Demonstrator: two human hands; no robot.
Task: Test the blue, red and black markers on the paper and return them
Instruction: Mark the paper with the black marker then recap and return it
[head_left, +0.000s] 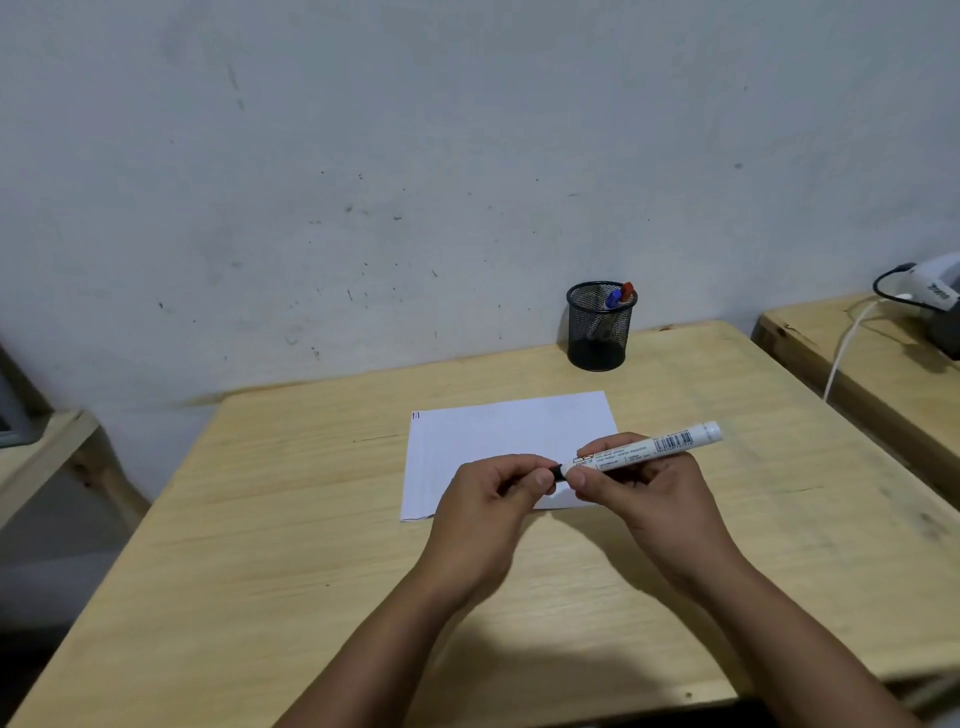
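Note:
A white sheet of paper (498, 441) lies on the wooden table (291, 519), with small red marks at its far left corner. Above the paper's near edge, my right hand (644, 493) holds the white barrel of the black marker (649, 447), which points up to the right. My left hand (493, 499) pinches the marker's black cap (557, 472) at the barrel's left end. A black mesh pen cup (600, 327) stands at the table's far edge. In it lean the blue marker (614, 298) and the red marker (627, 289).
The grey wall rises right behind the table. A second wooden table (872, 364) at the right carries a dark device with a white cable (844, 353). Another wooden surface (41, 452) sits at the left, lower down.

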